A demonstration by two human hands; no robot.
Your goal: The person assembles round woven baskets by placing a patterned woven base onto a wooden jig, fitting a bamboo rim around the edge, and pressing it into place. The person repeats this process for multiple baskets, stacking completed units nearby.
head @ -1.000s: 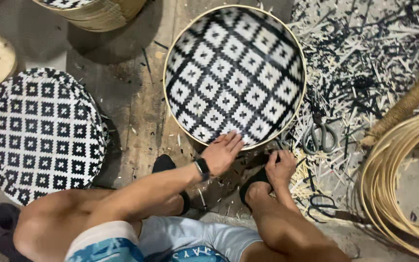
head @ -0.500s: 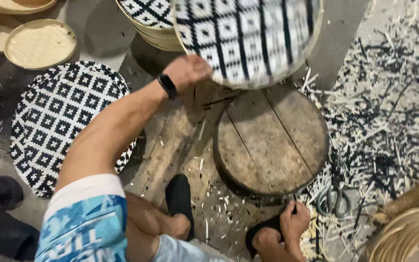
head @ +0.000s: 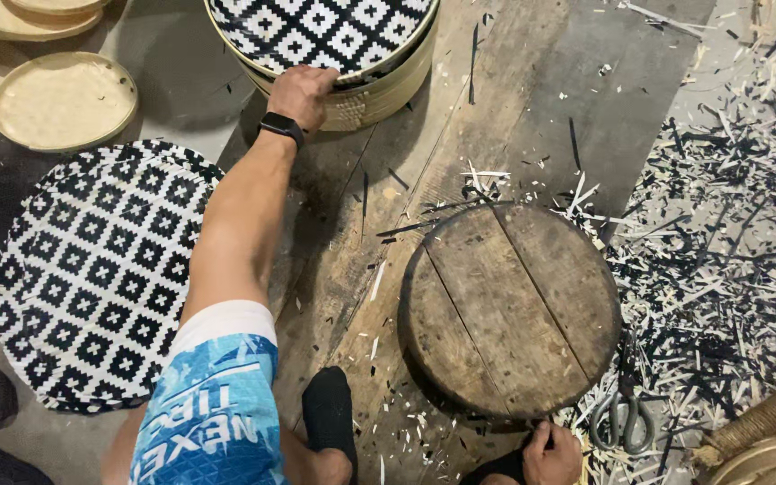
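Now, step: the patterned woven tray (head: 325, 31) is being set on the stack far left of the round wooden block (head: 509, 310).
Left hand (head: 303, 90): fingers curled over its near rim.
Right hand (head: 551, 456): closed, contents unclear.
Next: a steady release.
Change: tray was overhead, tilted.

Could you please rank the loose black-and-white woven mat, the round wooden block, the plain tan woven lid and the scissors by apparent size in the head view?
1. Black-and-white woven mat, largest.
2. Round wooden block.
3. Plain tan woven lid.
4. Scissors, smallest.
The lid lies farther from the camera, so its rank is less sure.
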